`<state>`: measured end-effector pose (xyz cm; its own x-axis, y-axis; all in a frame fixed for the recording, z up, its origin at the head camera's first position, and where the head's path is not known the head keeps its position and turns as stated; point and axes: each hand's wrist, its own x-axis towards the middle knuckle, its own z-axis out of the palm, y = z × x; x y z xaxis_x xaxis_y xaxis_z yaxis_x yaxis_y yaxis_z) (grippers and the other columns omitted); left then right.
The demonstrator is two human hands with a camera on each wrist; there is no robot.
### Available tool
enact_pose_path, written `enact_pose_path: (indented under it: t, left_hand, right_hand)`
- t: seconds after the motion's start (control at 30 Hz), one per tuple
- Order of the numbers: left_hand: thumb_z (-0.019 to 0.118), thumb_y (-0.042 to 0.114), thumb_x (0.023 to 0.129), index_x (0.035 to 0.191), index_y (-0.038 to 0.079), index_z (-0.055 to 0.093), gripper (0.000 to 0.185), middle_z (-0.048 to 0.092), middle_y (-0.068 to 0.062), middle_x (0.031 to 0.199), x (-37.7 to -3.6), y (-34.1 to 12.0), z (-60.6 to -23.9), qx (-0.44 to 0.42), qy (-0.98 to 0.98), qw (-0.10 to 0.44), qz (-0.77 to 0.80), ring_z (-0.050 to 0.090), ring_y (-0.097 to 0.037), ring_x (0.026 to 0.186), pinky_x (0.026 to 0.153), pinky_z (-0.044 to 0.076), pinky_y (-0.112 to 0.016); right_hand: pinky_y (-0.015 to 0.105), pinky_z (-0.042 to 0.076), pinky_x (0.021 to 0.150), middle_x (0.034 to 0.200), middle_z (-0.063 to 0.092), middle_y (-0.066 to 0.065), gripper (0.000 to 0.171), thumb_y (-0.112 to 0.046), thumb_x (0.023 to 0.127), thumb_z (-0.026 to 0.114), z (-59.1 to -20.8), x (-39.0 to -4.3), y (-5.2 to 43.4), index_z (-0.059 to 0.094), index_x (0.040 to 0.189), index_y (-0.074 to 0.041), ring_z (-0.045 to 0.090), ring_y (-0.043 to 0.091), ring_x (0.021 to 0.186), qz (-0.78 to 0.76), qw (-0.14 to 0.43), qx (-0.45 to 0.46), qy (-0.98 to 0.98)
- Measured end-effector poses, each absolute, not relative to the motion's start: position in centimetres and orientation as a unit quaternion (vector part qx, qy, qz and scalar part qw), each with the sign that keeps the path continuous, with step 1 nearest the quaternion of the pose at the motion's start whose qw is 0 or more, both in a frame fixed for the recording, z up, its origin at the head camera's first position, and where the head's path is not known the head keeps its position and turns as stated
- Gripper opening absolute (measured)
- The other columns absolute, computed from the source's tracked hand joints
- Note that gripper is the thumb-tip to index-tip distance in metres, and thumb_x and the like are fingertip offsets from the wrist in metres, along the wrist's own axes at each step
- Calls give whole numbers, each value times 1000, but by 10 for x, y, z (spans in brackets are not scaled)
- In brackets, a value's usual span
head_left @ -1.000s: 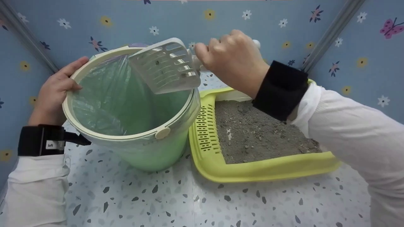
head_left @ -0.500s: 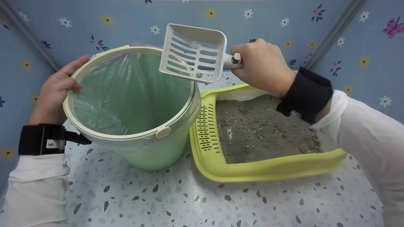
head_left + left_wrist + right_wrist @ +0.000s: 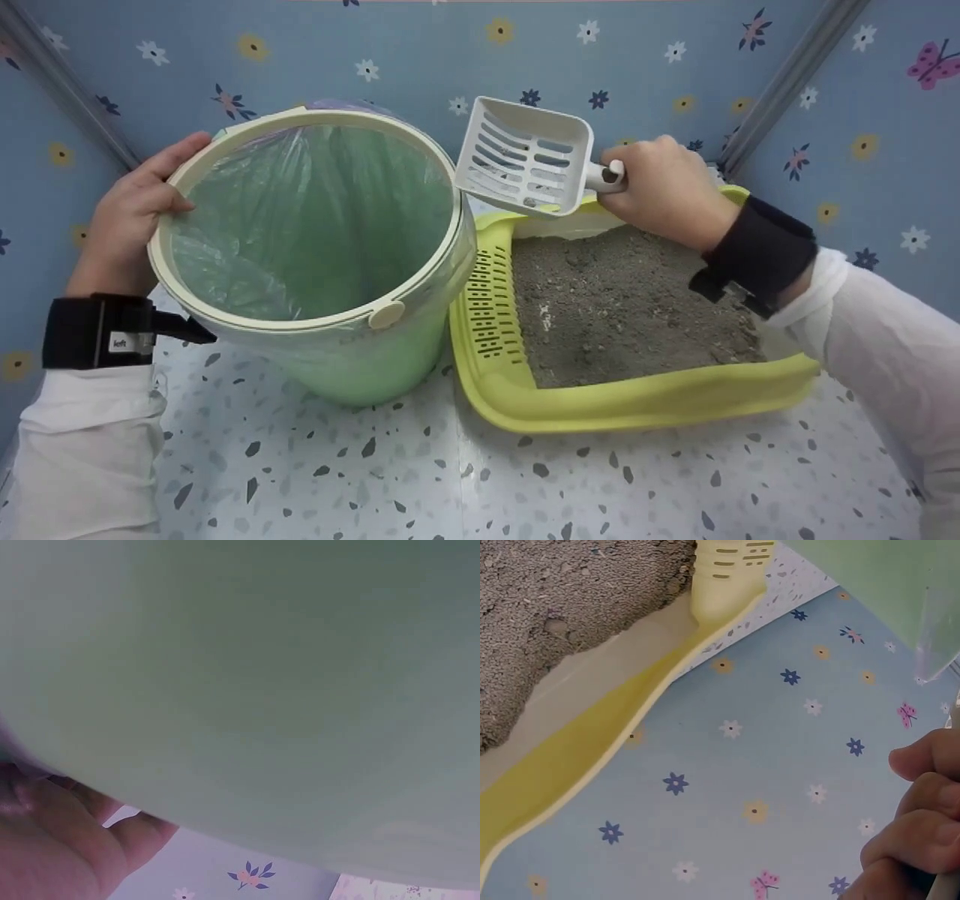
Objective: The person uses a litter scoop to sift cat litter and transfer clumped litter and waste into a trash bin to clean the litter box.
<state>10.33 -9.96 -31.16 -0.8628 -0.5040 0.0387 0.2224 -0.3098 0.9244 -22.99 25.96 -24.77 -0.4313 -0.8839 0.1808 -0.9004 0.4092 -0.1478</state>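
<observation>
While our left hand (image 3: 131, 217) holds its place on the rim of the green bin (image 3: 315, 247) — thumb hooked over the cream ring, fingers round the outside, tipping the bin toward us — the clear liner bag (image 3: 300, 217) inside hangs open, and we cannot make out any clumps at its bottom. Over the last second the white slotted scoop (image 3: 525, 156) has turned upright and swung right, off the bin's mouth, so it now hangs above the far-left corner of the yellow litter tray (image 3: 600, 409), with only a speck or two left in it. Our right hand (image 3: 667, 191) is wrapped tightly round its handle. Grey litter (image 3: 622, 300) fills the tray below — the tray's raised vented edge sits just beside the bin on the speckled floor (image 3: 450, 480), flowered walls (image 3: 420, 45) close behind.
</observation>
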Motion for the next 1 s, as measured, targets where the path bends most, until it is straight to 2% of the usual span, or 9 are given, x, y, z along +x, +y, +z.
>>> enact_pose_path:
  t: [0.33, 0.57, 0.87, 1.0]
  left_hand:
    - [30, -14, 89, 148, 14, 32, 66, 31, -8, 148, 104, -100, -311, 146, -550, 229, -790, 57, -11, 114, 80, 52, -19]
    - [28, -14, 88, 148, 15, 32, 67, 24, -8, 152, 104, -99, -311, 130, -544, 221, -799, 52, -10, 121, 82, 51, -19]
    - [28, -14, 89, 149, 14, 31, 66, 27, -8, 151, 105, -99, -310, 137, -552, 223, -792, 55, -11, 116, 80, 52, -19]
    - [29, -14, 89, 148, 14, 31, 66, 30, -8, 149, 105, -97, -308, 140, -553, 226, -790, 57, -12, 113, 78, 52, -19]
  right_hand:
    - [27, 30, 45, 54, 39, 2, 28, -9, 81, 55, -286, -253, 281, 37, 60, -14, 37, 15, 47, 124, 38, 546, -828]
    - [29, 34, 45, 54, 42, 1, 27, -17, 83, 58, -310, -265, 295, 42, 62, -14, 40, 16, 47, 107, -18, 508, -854]
    - [31, 37, 43, 57, 49, 2, 19, -14, 75, 61, -339, -287, 306, 47, 63, -14, 45, 18, 49, 48, -62, 506, -859]
    - [33, 37, 43, 56, 47, 2, 22, -15, 72, 62, -357, -297, 309, 44, 59, -15, 45, 19, 49, 19, -71, 506, -859]
